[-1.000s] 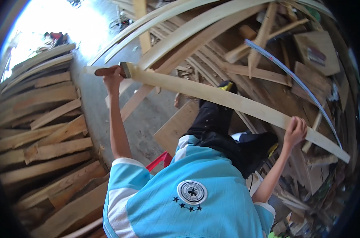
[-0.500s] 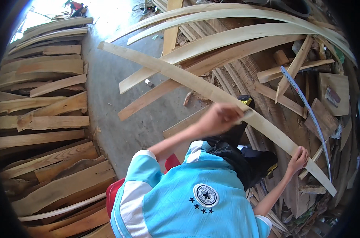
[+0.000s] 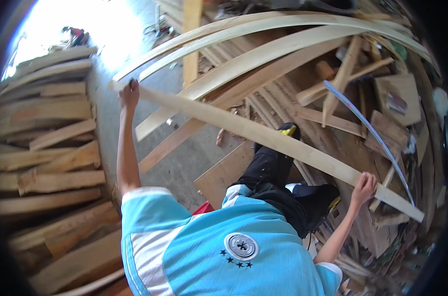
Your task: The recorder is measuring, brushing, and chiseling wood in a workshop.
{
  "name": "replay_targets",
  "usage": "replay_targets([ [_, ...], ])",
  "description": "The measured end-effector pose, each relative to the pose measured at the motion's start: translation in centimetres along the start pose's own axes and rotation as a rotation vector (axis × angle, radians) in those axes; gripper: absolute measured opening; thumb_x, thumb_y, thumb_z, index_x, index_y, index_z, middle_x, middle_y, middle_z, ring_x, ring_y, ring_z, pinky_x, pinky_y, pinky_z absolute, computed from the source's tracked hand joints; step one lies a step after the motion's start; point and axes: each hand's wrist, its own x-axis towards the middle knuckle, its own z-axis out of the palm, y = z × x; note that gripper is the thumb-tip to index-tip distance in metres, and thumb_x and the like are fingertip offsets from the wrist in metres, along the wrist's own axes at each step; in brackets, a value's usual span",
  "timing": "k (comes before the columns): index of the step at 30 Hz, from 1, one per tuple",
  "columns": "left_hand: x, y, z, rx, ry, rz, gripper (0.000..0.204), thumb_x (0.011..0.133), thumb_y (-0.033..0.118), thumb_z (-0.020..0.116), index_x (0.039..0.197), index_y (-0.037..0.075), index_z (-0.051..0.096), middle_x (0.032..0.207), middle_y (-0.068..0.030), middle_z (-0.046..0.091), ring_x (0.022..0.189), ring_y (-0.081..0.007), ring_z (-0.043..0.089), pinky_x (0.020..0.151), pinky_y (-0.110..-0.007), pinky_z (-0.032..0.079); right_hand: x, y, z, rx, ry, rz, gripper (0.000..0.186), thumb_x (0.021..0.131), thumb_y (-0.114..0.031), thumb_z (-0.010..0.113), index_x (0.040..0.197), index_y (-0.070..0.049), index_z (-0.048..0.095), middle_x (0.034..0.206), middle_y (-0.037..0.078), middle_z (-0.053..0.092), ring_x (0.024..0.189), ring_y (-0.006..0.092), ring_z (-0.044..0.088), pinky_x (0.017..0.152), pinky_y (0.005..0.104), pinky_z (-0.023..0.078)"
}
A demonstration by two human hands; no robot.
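Observation:
A long, thin, pale wooden board (image 3: pixel 243 126) slants across in front of me, its far-left end higher in the view than its right end. My left hand (image 3: pixel 129 94), arm stretched out, has its fingers closed at that far-left end. A small dark thing shows at the fingertips, too small to name. Near the board's other end, my right hand (image 3: pixel 365 187) grips the edge with the thumb and fingers. The middle of the board passes over my leg and shoe (image 3: pixel 288 130).
Long curved boards (image 3: pixel 243 54) lie beyond mine. Stacked rough planks (image 3: pixel 46 153) line the left side. A blue-white measuring tape (image 3: pixel 367 126) stretches over wood scraps (image 3: pixel 396 98) at right. Another person (image 3: pixel 77 37) crouches at the far left, past the grey floor (image 3: pixel 172 185).
My left hand has swept from the board's middle out to its far-left end. My right hand stays on the right end. The whole view has shifted slightly.

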Motion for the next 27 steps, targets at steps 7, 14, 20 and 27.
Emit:
replay_targets([
  [7,-15.9,25.6,-8.1,-0.189,-0.726,0.426,0.011,0.070,0.007,0.053,0.080,0.009,0.055,0.086,-0.0116,0.055,0.075,-0.0262,0.058,0.058,-0.037,0.048,0.7,-1.8,0.3,0.027,0.023,0.091,0.016,0.077,-0.026,0.052,0.080,-0.010,0.056,0.091,0.007,0.054,0.095,0.0263,0.048,0.084,0.0388,0.031],
  [14,-25.2,40.3,-8.5,-1.386,-1.288,0.739,0.013,0.073,0.003,0.055,0.086,0.003,0.056,0.078,-0.0137,0.058,0.067,-0.0261,0.059,0.059,-0.031,0.047,0.4,-1.7,-1.4,0.192,-0.049,0.149,0.028,0.074,-0.029,0.058,0.094,-0.010,0.055,0.101,0.009,0.051,0.105,0.0278,0.042,0.093,0.0410,0.024],
  [20,-25.5,44.0,-7.5,-1.148,-1.223,0.957,0.012,0.072,0.011,0.057,0.077,0.000,0.053,0.069,-0.0165,0.056,0.065,-0.0300,0.056,0.059,-0.036,0.045,-2.4,-11.8,-9.2,1.132,-0.580,0.063,0.053,0.067,-0.030,0.069,0.108,-0.004,0.048,0.098,0.007,0.055,0.088,0.0190,0.053,0.082,0.0293,0.039],
  [27,-21.1,41.7,-7.9,-0.913,-0.558,1.163,0.045,0.062,0.028,0.067,0.100,0.009,0.052,0.087,-0.0116,0.058,0.087,-0.0312,0.055,0.076,-0.038,0.043,-7.4,-10.8,-8.7,1.425,0.046,0.444,0.013,0.083,-0.001,0.046,0.090,-0.004,0.035,0.072,0.009,0.052,0.063,0.0128,0.054,0.060,0.0248,0.046],
])
